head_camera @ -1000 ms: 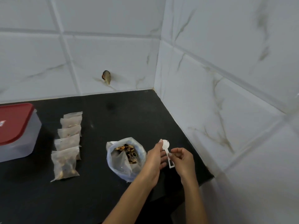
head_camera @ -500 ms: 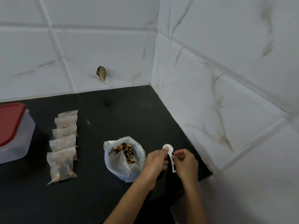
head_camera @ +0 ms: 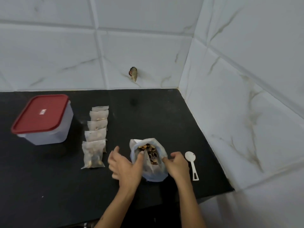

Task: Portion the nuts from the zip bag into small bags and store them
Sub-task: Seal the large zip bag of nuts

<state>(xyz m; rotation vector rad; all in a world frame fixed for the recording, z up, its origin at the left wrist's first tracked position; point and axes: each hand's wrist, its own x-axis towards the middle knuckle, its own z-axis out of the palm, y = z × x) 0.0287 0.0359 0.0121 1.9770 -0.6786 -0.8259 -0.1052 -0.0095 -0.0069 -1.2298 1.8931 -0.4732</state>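
The zip bag (head_camera: 148, 162) stands open and soft-walled between the two hands, nuts (head_camera: 150, 153) heaped near its mouth. If either hand tugs one side harder than the other, I judge the bag could slump and spill nuts onto the counter (head_camera: 49, 186). A sweep of the left hand (head_camera: 125, 167) outward could also knock the small bags (head_camera: 95, 139) lying in a row just to its left, beyond which stands the tub (head_camera: 44, 119).

The left hand is mostly open, fingers spread and blurred, its thumb side touching the bag's left rim; whether it pinches the plastic I cannot tell. The right hand (head_camera: 176, 165) has its fingers curled at the bag's right rim and seems to pinch it. The spoon (head_camera: 191, 163) lies just right of that hand, untouched.
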